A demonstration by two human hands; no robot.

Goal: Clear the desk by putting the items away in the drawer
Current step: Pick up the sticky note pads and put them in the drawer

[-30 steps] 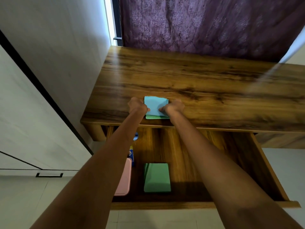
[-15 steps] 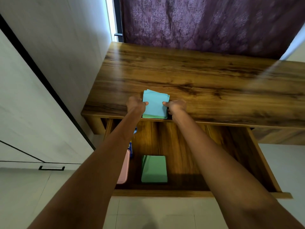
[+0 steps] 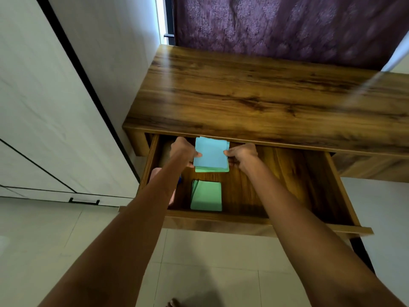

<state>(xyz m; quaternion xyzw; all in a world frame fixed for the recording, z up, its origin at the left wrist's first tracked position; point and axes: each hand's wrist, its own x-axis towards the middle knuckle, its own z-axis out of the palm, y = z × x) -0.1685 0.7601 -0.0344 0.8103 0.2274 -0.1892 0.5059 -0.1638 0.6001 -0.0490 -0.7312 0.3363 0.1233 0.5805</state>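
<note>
Left hand [image 3: 183,149] and right hand [image 3: 242,155]: each pinches one side of a paper stack [image 3: 211,156], blue sheets over green, held above the rear of the open drawer [image 3: 287,173]. In drawer: green stack [image 3: 207,196], pink item [image 3: 155,173] at left wall. Desk [image 3: 254,96] above; purple curtain [image 3: 287,25] behind.

Both bare forearms stretch forward side by side, the left hand [image 3: 183,151] and right hand [image 3: 242,155] each curled, thumbs on top, pinching opposite edges of 1 paper stack [image 3: 211,155].
</note>
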